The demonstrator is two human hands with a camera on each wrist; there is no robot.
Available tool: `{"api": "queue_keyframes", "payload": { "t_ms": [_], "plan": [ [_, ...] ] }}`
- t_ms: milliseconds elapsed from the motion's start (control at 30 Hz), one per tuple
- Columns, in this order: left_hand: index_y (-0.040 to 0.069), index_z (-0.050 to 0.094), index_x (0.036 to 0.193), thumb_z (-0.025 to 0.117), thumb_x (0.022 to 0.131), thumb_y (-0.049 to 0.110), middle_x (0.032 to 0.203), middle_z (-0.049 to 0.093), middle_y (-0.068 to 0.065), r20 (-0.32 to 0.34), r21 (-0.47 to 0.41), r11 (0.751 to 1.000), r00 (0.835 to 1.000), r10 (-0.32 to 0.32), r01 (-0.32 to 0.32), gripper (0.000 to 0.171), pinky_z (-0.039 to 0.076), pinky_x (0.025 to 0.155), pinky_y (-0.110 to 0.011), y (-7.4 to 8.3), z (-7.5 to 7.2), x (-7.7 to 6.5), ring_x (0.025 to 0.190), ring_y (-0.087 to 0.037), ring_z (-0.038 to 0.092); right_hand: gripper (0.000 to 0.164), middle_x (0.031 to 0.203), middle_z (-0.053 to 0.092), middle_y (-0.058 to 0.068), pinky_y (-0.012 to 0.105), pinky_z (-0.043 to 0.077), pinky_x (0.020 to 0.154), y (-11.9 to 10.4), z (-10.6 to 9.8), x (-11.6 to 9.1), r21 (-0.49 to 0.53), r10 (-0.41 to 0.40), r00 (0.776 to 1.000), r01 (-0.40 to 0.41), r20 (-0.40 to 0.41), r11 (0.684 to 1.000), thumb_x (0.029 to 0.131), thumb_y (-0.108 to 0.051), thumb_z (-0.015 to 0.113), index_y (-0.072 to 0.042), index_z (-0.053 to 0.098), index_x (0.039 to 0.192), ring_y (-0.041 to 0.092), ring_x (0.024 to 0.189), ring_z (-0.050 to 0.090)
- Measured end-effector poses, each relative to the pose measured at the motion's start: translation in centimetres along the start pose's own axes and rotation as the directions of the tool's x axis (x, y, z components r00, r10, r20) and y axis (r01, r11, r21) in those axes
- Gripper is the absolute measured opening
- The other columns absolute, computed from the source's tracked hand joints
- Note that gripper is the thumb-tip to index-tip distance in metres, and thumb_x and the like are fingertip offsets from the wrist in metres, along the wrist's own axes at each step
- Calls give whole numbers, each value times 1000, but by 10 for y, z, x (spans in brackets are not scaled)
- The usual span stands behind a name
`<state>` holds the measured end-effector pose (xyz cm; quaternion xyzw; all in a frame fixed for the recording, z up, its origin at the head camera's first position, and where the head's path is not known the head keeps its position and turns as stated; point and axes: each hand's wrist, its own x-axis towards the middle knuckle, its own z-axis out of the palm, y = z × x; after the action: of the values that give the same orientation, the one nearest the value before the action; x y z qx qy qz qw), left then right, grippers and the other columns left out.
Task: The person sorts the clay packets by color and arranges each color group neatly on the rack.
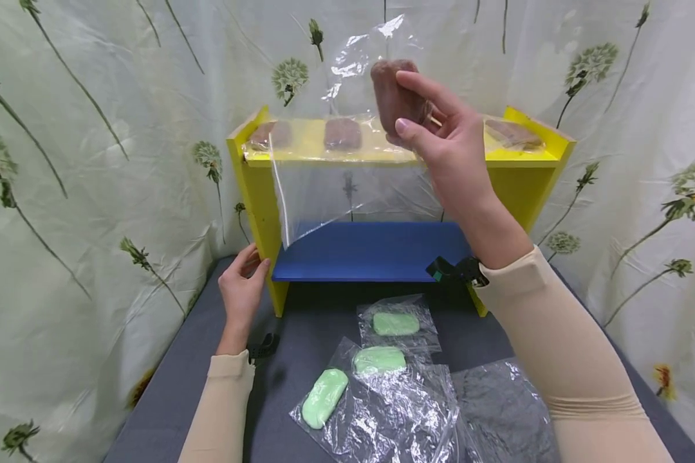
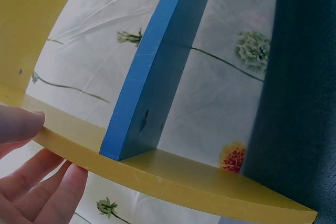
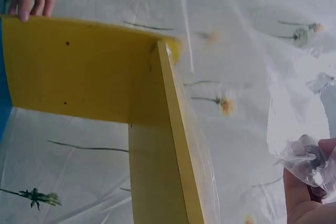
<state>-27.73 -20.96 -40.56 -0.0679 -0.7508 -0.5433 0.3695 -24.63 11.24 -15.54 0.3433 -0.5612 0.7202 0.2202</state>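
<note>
I have the right hand (image 1: 453,135) pinching a reddish-brown bar (image 1: 395,99) in its clear plastic bag (image 1: 309,202), raised near the yellow top shelf (image 1: 518,164), probably so the bag's slack hangs free. The left hand (image 1: 242,286) grips the yellow side panel (image 1: 255,209), apparently to brace it. Bagged green bars (image 1: 324,399) lie on the tabletop (image 1: 176,379).

Shelf (image 1: 370,251) on tbl (image 1: 168,399), behind 3 bagged bars (image 1: 379,359).
</note>
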Motion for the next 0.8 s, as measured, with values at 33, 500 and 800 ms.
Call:
{"api": "queue_keyframes", "payload": {
  "t_ms": [33,500,800],
  "plan": [
    [7,71,127,75,90,3,111,72,-18,-2,0,1000,1000,2,-2,37,54,89,-53,5,0,-1,99,-34,71,42,138,52,15,36,57,88,1,-2,4,20,7,1000,-7,-21,1000,88,11,64,-4,69,127,36,117,52],
    [-2,69,126,73,88,-7,111,69,-27,1,-34,999,1000,18,-18,38,51,89,-62,22,-1,-3,99,-45,69,46,133,51,11,37,56,92,25,-43,69,178,364,896,-326,-254,928,86,18,57,-4,65,125,28,117,53],
    [-1,69,126,73,88,-6,112,70,-25,5,-25,1000,1000,8,-8,38,52,89,-58,23,-3,-3,101,-43,69,43,155,40,3,36,41,108,24,-68,72,-348,585,793,-604,-172,717,103,-20,51,-4,56,142,16,133,41]
  ]
}}
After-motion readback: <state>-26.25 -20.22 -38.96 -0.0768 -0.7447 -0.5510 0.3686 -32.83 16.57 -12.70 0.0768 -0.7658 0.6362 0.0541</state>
